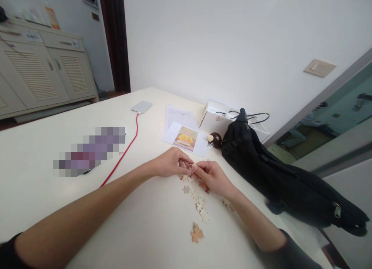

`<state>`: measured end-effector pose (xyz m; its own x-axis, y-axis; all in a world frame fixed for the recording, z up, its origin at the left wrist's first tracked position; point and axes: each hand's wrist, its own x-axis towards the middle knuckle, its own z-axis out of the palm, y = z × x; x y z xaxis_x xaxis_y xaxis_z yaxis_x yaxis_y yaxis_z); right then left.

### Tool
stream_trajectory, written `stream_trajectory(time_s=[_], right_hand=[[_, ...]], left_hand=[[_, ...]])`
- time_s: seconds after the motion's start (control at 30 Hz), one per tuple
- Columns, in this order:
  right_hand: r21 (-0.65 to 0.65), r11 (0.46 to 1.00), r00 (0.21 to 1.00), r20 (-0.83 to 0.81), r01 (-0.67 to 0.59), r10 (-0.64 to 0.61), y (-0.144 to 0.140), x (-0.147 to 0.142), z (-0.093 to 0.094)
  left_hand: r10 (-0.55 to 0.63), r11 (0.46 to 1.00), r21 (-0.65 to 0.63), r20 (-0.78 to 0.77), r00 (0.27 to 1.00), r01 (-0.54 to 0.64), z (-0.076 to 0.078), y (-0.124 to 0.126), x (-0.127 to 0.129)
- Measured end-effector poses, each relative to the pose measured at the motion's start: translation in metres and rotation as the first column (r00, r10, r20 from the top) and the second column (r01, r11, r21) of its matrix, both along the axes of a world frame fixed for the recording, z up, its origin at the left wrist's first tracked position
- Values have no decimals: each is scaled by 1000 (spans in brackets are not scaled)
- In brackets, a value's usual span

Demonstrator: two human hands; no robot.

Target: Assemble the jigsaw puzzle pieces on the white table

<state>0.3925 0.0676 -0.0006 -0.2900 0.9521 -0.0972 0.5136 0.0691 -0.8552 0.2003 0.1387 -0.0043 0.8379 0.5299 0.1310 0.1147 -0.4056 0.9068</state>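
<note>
Over the puzzle pieces, my left hand (171,162) and my right hand (213,177) meet fingertip to fingertip. Between the right thumb and fingers is a small pale puzzle piece (194,167). The left thumb and fingers close on the same spot; whether they pinch a second piece is too small to tell. Below the hands, loose jigsaw pieces (200,204) lie in a line, many pale side up, with some reddish ones partly covered by the right hand. Nearer to me sits an orange cluster of pieces (197,234). More pieces (228,204) lie beside my right wrist.
Behind the hands lies a paper with a yellow cartoon picture (186,138). A black bag (261,172), a white box (207,116) and a dark round object (216,140) line the right. To the left are a red cable (128,147), a power bank (142,107) and a blurred-out item (93,151).
</note>
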Motion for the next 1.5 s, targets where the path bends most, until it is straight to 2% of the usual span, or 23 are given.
stream_trajectory(time_s=[0.1,0.23,0.3,0.37,0.43,0.57,0.7,0.8,0.87,0.97,1.13,1.27,1.33,1.43,1.5], right_hand=[[-57,996,986,-147,69,-77,0,-3,-3],[-59,995,963,-252,81,-94,1,-5,-7],[-38,995,965,-244,91,-98,4,-2,-6],[54,993,985,-141,108,-100,7,6,-1],[211,973,992,69,91,-108,8,16,6],[416,906,880,456,-83,-129,-2,38,11],[456,836,703,700,-305,-126,-28,55,2],[439,837,650,747,-327,-138,-46,60,-1],[453,840,674,723,-297,-151,-55,60,1],[489,832,737,658,-264,-153,-64,54,4],[474,818,790,612,-326,-40,-74,35,-2],[430,823,795,605,-372,43,-77,26,-9],[404,839,806,589,-363,65,-77,25,-11],[391,862,836,544,-323,66,-76,26,-12],[397,873,870,489,-282,59,-76,26,-12]], left_hand=[[113,993,21,40,993,-114,-2,2,1],[200,974,-125,82,976,-189,-10,7,3],[247,960,-149,59,967,-236,-11,9,2],[269,959,-88,7,963,-268,-10,10,0],[239,971,21,-60,969,-238,-8,11,-3],[205,959,235,-199,958,-156,-12,13,-7],[301,874,449,-206,931,-184,-16,11,-6],[229,869,481,-175,958,-120,-12,-1,-1],[151,876,481,-210,966,-32,-11,-10,4],[115,858,512,-276,954,45,-14,-18,10],[157,872,488,-236,959,-23,-17,-13,12],[84,943,332,-317,945,28,-11,-9,6],[81,957,291,-348,934,25,-9,-8,2],[113,947,322,-283,953,-17,-5,-6,-1],[87,937,348,-241,967,2,-5,-5,-1]])
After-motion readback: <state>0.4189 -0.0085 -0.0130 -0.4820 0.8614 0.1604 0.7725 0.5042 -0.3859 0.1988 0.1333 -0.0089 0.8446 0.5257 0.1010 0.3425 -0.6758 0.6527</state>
